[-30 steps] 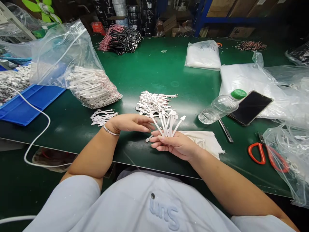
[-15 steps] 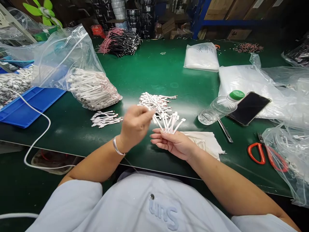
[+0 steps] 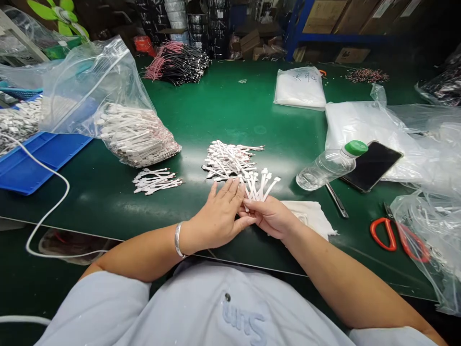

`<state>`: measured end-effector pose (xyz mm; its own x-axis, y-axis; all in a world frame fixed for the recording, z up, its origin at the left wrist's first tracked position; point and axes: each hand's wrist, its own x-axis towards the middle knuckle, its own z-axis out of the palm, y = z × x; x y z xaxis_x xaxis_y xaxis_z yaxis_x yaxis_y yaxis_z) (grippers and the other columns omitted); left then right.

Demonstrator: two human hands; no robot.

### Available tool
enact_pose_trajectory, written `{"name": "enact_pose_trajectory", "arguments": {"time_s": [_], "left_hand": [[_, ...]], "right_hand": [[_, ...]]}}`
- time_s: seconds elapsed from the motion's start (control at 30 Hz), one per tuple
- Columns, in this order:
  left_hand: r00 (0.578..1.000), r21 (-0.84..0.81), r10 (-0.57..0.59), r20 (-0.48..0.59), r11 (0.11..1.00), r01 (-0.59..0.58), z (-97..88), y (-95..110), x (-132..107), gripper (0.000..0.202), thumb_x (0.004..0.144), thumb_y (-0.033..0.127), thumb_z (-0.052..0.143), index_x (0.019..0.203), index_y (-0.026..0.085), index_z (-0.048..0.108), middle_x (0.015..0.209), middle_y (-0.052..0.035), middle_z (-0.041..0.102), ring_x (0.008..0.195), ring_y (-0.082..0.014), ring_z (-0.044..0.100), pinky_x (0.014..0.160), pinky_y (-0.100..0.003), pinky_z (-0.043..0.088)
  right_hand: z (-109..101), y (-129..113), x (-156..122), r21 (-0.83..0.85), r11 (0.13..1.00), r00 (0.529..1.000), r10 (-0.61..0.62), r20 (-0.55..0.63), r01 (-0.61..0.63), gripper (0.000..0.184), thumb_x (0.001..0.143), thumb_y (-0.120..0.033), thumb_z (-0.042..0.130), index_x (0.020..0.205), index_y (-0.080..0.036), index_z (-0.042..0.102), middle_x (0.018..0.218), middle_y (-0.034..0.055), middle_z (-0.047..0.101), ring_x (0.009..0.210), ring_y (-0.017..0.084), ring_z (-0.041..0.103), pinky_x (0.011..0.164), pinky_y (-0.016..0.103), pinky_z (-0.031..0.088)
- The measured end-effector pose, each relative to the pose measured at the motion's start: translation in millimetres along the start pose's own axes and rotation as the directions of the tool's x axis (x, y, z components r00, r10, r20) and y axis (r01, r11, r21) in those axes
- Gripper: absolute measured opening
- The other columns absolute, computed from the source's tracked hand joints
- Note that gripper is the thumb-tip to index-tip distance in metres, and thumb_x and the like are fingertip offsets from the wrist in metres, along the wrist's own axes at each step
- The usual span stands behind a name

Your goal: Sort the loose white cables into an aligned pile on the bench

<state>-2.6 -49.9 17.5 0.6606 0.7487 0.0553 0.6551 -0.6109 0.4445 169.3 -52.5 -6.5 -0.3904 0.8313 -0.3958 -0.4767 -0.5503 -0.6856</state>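
My right hand [image 3: 272, 217] is closed around a fanned bunch of short white cable pieces [image 3: 260, 185], held upright just above the green table [image 3: 223, 110]. My left hand [image 3: 219, 216], with a silver bracelet on its wrist, lies against the right hand with fingers stretched up beside the bunch and its thumb touching the base of it. Just beyond the hands lies a loose pile of the same white pieces [image 3: 226, 160]. A smaller pile [image 3: 155, 180] lies to the left.
A clear bag full of white pieces [image 3: 137, 134] and a blue tray [image 3: 39, 158] sit left. A plastic bottle [image 3: 329, 166], a phone [image 3: 372, 166], a blade tool [image 3: 336, 200], red-handled scissors [image 3: 392, 234], a white cloth [image 3: 309, 216] and plastic bags [image 3: 425, 230] lie right.
My left hand rose toward the pile, then came back down against the right hand and the bunch. The right hand with its bunch has barely shifted.
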Motion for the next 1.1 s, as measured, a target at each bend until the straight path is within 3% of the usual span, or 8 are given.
{"name": "enact_pose_trajectory", "arguments": {"time_s": [0.1,0.17,0.23,0.33,0.4,0.47,0.67,1.1], "left_hand": [[0.988,-0.277,-0.082,-0.127,0.960,0.045,-3.3,-7,3,0.081,0.091,0.055,0.045,0.153,0.011,0.016,0.160,-0.0207,0.015,0.150,-0.0316,0.010,0.120,-0.057,0.008],[0.958,-0.530,-0.208,-0.197,0.845,0.075,-9.1,-13,8,0.083,0.091,0.051,0.049,0.155,0.016,0.008,0.161,-0.0178,0.011,0.150,-0.0283,0.010,0.121,-0.050,0.014],[0.940,-0.768,-0.315,-0.129,0.632,0.107,-15.1,-19,14,0.085,0.088,0.045,0.055,0.154,0.018,0.010,0.160,-0.0169,0.017,0.149,-0.0276,0.018,0.119,-0.046,0.025],[0.956,-0.942,-0.281,0.084,0.290,0.168,-19.8,-21,21,0.074,0.081,0.035,0.067,0.146,0.018,0.035,0.149,-0.0173,0.042,0.135,-0.0277,0.046,0.107,-0.039,0.042],[0.963,-0.967,-0.207,0.171,0.151,0.204,-19.3,-18,23,0.060,0.077,0.031,0.071,0.132,0.016,0.053,0.134,-0.0157,0.058,0.114,-0.0238,0.062,0.093,-0.033,0.051],[0.964,-0.970,-0.151,0.217,0.075,0.230,-16.9,-15,23,0.047,0.075,0.031,0.074,0.118,0.016,0.062,0.117,-0.0124,0.068,0.093,-0.0179,0.068,0.078,-0.027,0.053],[0.955,-0.968,-0.159,0.249,0.002,0.252,-12.3,-10,22,0.035,0.071,0.033,0.078,0.099,0.014,0.070,0.090,-0.0064,0.073,0.076,-0.0141,0.067,0.075,-0.026,0.052],[0.950,-0.975,-0.242,0.198,0.054,0.217,-8.8,-10,22,0.039,0.066,0.032,0.080,0.098,0.011,0.069,0.091,-0.0083,0.073,0.074,-0.0155,0.067,0.070,-0.027,0.054]], "right_hand": [[3,-2,-4,-0.035,0.999,0.999,-0.033,-0.026,0.032,0.030,0.066,-0.024,0.084,0.093,-0.015,0.073,0.080,0.0028,0.073,0.072,0.012,0.068,0.066,0.020,0.055],[5,-3,-7,-0.060,0.997,0.998,-0.050,-0.028,0.048,0.031,0.068,-0.024,0.083,0.096,-0.017,0.073,0.083,0.0032,0.074,0.072,0.012,0.069,0.067,0.020,0.057],[6,-3,-9,-0.082,0.995,0.998,-0.058,-0.010,0.057,0.030,0.070,-0.025,0.082,0.097,-0.017,0.073,0.085,0.0043,0.075,0.072,0.012,0.070,0.066,0.020,0.057],[6,-2,-10,-0.100,0.992,0.997,-0.070,0.021,0.072,0.029,0.071,-0.027,0.082,0.097,-0.017,0.073,0.087,0.0047,0.075,0.073,0.012,0.070,0.067,0.020,0.058],[6,-1,-10,-0.112,0.990,0.996,-0.077,0.051,0.082,0.027,0.070,-0.028,0.083,0.092,-0.017,0.074,0.084,0.0041,0.075,0.072,0.012,0.071,0.066,0.020,0.058],[7,-1,-10,-0.127,0.989,0.994,-0.062,0.091,0.073,0.027,0.067,-0.031,0.085,0.088,-0.016,0.074,0.083,0.0038,0.075,0.072,0.012,0.071,0.065,0.019,0.058],[9,3,-12,-0.154,0.987,0.979,0.072,0.193,-0.042,0.032,0.066,-0.034,0.085,0.089,-0.014,0.074,0.086,0.0062,0.075,0.073,0.013,0.072,0.065,0.019,0.058],[7,7,-8,-0.182,0.982,0.975,0.091,0.201,-0.054,0.039,0.066,-0.038,0.085,0.094,-0.014,0.070,0.087,0.0061,0.074,0.071,0.013,0.071,0.063,0.019,0.058]]}}
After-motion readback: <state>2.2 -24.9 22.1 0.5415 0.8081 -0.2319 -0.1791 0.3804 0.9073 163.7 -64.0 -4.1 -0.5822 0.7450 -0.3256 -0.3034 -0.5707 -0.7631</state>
